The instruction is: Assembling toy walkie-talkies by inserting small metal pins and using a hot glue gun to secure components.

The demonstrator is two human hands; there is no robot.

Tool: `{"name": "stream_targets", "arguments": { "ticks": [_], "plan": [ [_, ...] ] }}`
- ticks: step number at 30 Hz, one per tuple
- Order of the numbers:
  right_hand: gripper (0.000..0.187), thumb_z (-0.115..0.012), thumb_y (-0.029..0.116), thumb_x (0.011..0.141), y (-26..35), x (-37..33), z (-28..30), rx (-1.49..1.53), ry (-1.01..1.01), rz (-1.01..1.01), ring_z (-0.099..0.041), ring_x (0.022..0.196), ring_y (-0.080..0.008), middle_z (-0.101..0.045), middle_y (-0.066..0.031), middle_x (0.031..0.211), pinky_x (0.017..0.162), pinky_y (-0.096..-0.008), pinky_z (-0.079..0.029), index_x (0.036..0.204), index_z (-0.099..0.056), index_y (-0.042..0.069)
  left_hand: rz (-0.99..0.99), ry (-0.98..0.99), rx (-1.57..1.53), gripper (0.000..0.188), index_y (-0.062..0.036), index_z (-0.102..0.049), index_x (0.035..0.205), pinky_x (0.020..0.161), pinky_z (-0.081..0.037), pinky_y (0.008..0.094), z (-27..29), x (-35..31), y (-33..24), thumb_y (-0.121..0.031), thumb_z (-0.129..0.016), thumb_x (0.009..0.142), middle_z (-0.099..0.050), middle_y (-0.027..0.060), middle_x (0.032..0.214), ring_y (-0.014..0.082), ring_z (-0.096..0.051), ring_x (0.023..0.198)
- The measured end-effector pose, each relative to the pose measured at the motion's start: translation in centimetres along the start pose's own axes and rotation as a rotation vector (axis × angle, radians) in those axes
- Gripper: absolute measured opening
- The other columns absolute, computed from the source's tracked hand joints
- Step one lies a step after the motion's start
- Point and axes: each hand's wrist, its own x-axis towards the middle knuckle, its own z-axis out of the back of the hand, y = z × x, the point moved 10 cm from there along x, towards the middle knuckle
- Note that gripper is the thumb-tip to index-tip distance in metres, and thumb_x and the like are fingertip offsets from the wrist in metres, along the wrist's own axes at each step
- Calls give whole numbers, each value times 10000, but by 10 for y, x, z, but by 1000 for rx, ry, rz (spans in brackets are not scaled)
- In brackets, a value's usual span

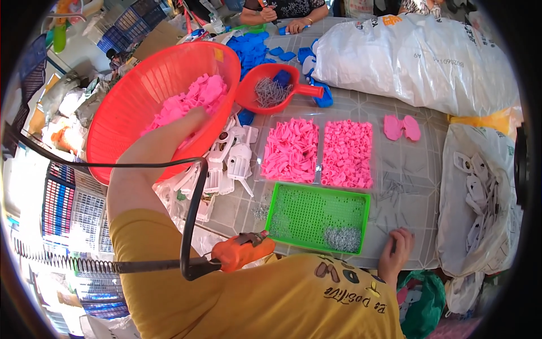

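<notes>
An orange hand tool (240,252) is seen hanging before the table (426,200) at its near edge. At that edge, right of the green tray (302,214), the right hand (397,250) is rested with fingers loosely bent; whether anything is held cannot be told. Small metal parts (343,239) are gathered in the tray's near right corner. Loose metal pins (392,189) are scattered on the table to its right. Beyond the tray, long pink pieces (289,151) and short pink pieces (347,153) are laid side by side. White plastic parts (220,169) are heaped to their left. Pink plastic pieces (206,93) are contained in the red basin (135,101) at the table's left edge. The left hand (193,120) is put in among them; its fingers are hidden, so grip and contents cannot be told. Farther off, grey pins (272,92) are held in a red scoop (307,90). Blue pieces (248,50) are piled toward the far edge.
</notes>
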Motion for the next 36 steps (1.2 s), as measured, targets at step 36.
{"name": "stream_targets", "arguments": {
  "ticks": [36],
  "plan": [
    [291, -659, -16, 773, -8, 1, 13, 28, -41, -82, -571, 1068, -393, -599, -161, 1118, 1059, -558, -396, 1052, -605, 50, -1383, -361, -223, 791, -211, -467, 1467, 1051, -457, 448, 96, -345, -635, -167, -777, 740, -411, 278, 1462, 451, -495, 1285]
  ]
}}
